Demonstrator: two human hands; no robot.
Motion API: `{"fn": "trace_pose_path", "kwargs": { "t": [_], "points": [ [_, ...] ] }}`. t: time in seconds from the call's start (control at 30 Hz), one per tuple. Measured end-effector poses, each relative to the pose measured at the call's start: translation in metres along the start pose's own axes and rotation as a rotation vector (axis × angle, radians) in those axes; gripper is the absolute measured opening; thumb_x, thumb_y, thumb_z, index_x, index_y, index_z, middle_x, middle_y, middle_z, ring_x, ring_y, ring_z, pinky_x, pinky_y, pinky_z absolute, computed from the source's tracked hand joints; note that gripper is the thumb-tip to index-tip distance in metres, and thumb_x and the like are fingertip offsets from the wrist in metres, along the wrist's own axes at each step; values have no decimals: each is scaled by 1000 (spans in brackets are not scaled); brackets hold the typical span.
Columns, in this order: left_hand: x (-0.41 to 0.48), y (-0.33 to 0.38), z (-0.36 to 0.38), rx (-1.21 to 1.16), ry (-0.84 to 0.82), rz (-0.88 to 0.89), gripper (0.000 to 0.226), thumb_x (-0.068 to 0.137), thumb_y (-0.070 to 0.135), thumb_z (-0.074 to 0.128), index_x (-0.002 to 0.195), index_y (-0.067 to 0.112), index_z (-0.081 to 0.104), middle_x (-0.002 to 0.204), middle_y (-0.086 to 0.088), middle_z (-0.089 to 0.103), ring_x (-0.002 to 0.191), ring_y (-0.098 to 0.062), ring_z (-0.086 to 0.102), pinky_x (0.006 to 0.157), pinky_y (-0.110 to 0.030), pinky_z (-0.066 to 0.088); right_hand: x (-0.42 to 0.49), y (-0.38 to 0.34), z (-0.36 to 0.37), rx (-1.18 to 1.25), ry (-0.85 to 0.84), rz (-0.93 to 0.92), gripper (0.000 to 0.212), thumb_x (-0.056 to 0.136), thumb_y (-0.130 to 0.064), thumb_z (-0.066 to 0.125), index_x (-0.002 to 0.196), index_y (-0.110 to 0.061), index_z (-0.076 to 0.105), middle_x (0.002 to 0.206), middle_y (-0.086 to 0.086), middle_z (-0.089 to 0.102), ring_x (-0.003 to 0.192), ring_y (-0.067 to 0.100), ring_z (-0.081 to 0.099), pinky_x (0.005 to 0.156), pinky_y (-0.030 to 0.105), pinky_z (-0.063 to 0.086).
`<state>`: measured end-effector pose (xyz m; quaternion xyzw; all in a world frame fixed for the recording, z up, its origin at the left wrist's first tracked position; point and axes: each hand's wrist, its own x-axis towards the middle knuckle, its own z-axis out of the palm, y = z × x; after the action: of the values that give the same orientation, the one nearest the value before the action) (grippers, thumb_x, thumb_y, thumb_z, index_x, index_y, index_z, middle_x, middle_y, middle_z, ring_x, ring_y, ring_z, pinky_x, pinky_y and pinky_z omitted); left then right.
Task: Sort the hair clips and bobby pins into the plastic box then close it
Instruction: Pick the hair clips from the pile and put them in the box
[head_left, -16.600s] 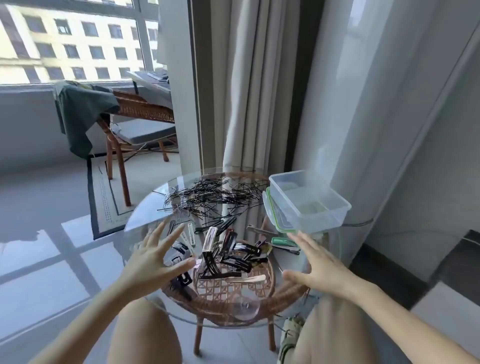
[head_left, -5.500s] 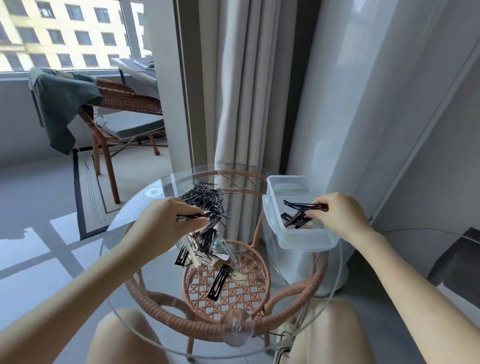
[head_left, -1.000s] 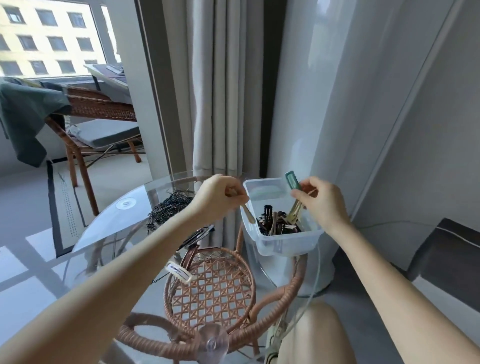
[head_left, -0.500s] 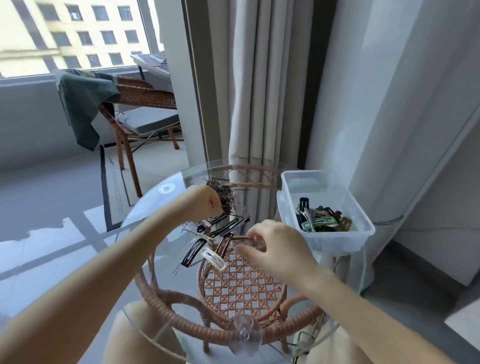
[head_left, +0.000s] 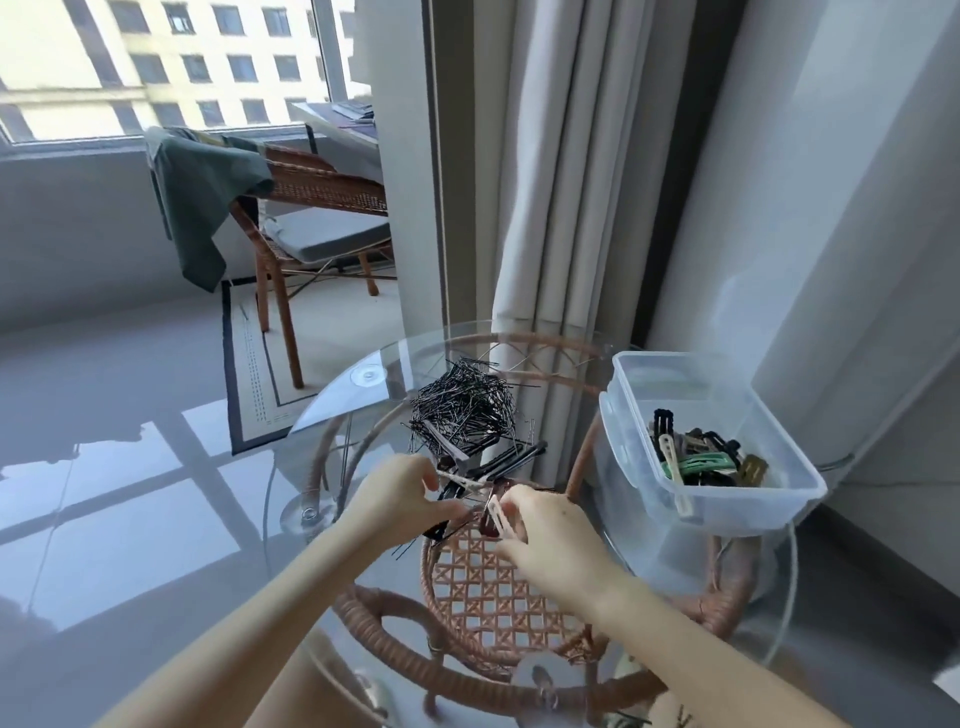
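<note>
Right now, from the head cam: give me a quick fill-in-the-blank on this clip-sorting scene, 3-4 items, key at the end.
1. The plastic box stands on the ____ side of the glass table.
2. The big black heap on the glass beyond the hands is made of ____.
3. The box has no ____ on it.
4. The right hand pinches a ____ hair clip, close to the left hand.

Missing words: right; bobby pins; lid; white
</note>
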<state>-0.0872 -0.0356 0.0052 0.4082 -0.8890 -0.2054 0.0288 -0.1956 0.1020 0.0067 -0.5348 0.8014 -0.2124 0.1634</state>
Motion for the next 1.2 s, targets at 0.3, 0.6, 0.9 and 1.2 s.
{"fn": "trace_pose_path", "kwargs": {
  "t": [0.3, 0.6, 0.9, 1.2],
  "points": [
    [-1, 7, 2, 35, 33, 98, 19, 80, 19, 61, 65, 13, 50, 67, -1, 48, 58, -15, 40, 47, -15, 30, 58, 27, -25, -158, 172, -93, 25, 91, -13, 52, 73, -19, 36, 89, 0, 48, 85, 18, 44, 73, 25, 31],
    [11, -7, -9, 152, 181, 582, 15, 81, 34, 66, 83, 19, 65, 100, 9, 65, 98, -13, 50, 88, -24, 40, 56, 49, -15, -290, 133, -176, 21, 88, -3, 46, 75, -17, 36, 81, -4, 44, 79, 17, 38, 69, 25, 28],
    [28, 8, 3, 281, 121, 634, 15, 88, 25, 57, 91, 11, 60, 95, -2, 62, 90, -16, 50, 85, -26, 43, 20, 43, -34, -216, 217, -207, 23, 89, -8, 55, 76, -16, 38, 74, -5, 44, 71, 15, 39, 56, 13, 28],
    [29, 19, 10, 421, 70, 491, 13, 91, 5, 43, 96, 6, 55, 89, -4, 58, 74, -15, 50, 56, -20, 39, -41, 71, -116, -211, 586, 12, 17, 81, -6, 65, 72, -9, 52, 64, 6, 57, 59, 25, 48, 54, 28, 34]
  ]
}}
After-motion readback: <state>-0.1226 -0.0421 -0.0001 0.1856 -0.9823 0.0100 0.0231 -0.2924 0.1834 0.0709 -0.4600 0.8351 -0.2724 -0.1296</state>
